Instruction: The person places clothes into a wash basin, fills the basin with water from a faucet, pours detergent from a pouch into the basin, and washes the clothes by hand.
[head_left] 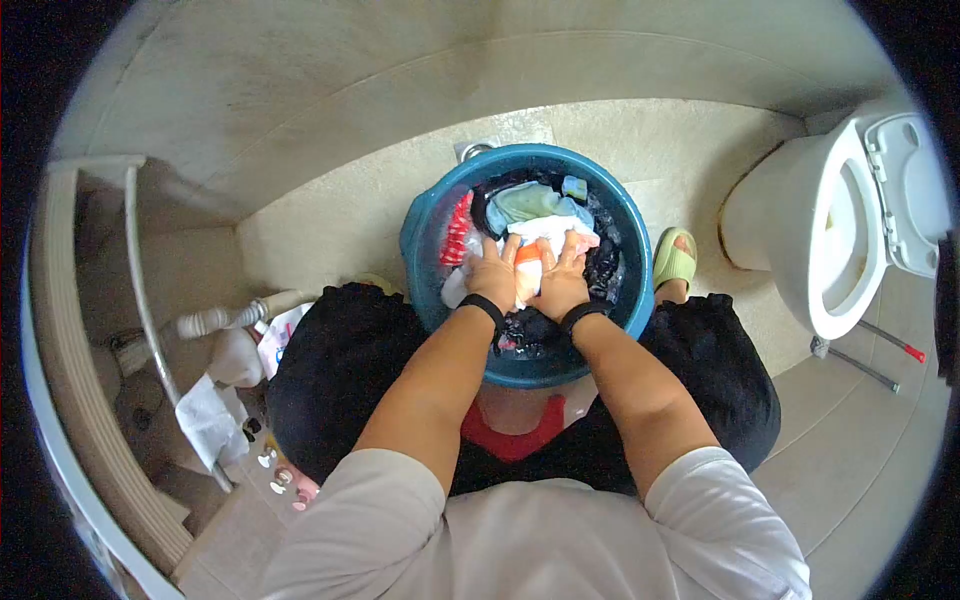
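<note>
A round blue basin [632, 250] holds wet clothes in water between my knees. My left hand [492, 275] presses down with spread fingers on a white and orange cloth [527, 262]. Beside it, my right hand [561, 280] lies on the same cloth, its fingers apart too. Just beyond my fingertips is a pale green cloth [530, 203]. A red patterned cloth [457, 230] rests against the basin's left side, and dark cloth [603, 255] lies along the right. Each wrist has a black band.
A white toilet [800, 215] with its lid raised stands at the right. One green slipper [675, 258] is on my foot right of the basin. A metal rail [150, 290] and a white cloth [208, 415] are at the left. The wall curves behind the basin.
</note>
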